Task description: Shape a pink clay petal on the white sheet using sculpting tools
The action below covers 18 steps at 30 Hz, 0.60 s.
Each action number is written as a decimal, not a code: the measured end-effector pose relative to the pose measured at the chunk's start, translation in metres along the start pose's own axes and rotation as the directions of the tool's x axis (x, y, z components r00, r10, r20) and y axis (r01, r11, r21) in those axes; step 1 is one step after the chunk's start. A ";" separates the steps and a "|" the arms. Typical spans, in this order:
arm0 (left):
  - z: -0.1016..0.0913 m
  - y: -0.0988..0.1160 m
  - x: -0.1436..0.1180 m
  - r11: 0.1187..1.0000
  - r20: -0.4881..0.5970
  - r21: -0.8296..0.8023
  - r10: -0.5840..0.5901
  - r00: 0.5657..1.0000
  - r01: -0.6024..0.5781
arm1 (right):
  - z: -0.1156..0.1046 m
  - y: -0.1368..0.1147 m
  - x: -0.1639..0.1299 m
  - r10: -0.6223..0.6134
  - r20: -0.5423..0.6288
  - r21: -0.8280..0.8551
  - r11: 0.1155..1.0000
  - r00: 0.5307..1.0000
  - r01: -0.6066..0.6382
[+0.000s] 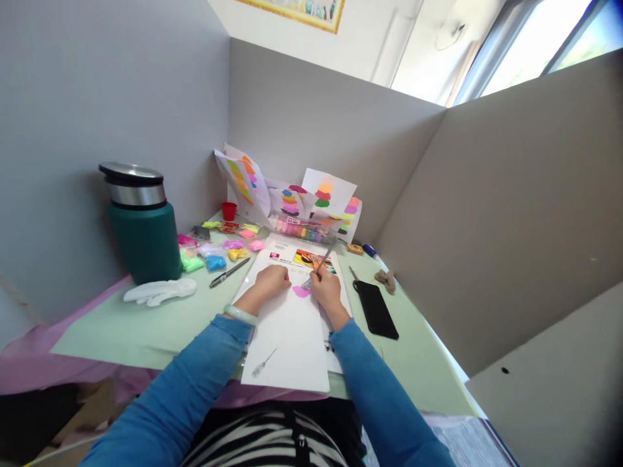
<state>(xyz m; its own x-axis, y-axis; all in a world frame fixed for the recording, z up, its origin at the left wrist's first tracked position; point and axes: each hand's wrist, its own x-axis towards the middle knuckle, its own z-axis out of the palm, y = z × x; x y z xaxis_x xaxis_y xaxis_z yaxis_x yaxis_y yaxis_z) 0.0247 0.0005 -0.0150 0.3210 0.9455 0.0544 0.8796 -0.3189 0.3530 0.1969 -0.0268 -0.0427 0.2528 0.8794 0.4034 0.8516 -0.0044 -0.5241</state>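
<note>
In my right hand (327, 288) is a metal fork (323, 261), its handle slanting up and away and its tines low over a flat pink patch of clay (301, 292). The patch lies on a white sheet of paper (287, 337) in front of me. My left hand (273, 280) rests on the sheet just left of the patch, fingers curled closed; whatever is inside them, if anything, is hidden. A small dark feathery drawing (263, 363) marks the sheet's near end. Under the sheet's far part shows a printed page (287, 250).
At left stand a green thermos (145, 240), a white glove (159, 292), a pen (230, 272) and several colored clay packets (215, 262). To the right lie a black phone (376, 310) and a brownish lump (386, 280). Color-swatched papers (327, 192) lean against the grey partition (311, 104).
</note>
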 end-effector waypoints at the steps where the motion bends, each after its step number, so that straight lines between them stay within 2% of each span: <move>1: 0.000 0.000 0.000 1.000 0.000 0.000 0.000 1.000 0.000 | 0.000 0.000 -0.001 -0.017 0.005 0.041 0.999 1.000 0.017; 4: 0.000 0.000 -0.001 1.000 0.002 -0.001 0.002 1.000 -0.002 | 0.001 -0.002 -0.003 -0.095 0.057 0.177 0.981 0.994 0.084; 7: -0.001 0.001 -0.001 1.000 -0.001 -0.001 0.006 1.000 -0.006 | 0.002 -0.004 -0.005 -0.129 0.105 0.216 0.971 0.986 0.104; 10: -0.001 0.001 -0.001 1.000 0.003 0.000 0.007 1.000 -0.007 | 0.002 -0.002 -0.003 -0.104 0.103 0.173 0.981 0.989 0.086; 15: -0.001 0.001 -0.001 1.000 0.009 0.001 -0.003 1.000 0.003 | -0.003 0.005 0.001 -0.030 0.024 0.057 0.998 0.999 0.029; 18: -0.001 0.001 -0.001 1.000 0.007 -0.002 -0.001 1.000 0.001 | -0.006 0.007 0.001 -0.033 0.024 0.156 0.987 0.999 0.029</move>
<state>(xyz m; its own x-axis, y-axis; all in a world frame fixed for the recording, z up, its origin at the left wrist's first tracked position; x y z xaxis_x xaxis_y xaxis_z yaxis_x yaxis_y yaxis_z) 0.0245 -0.0005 -0.0138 0.3224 0.9454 0.0472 0.8791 -0.3176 0.3553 0.2057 -0.0291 -0.0417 0.2137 0.8903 0.4022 0.7762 0.0952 -0.6233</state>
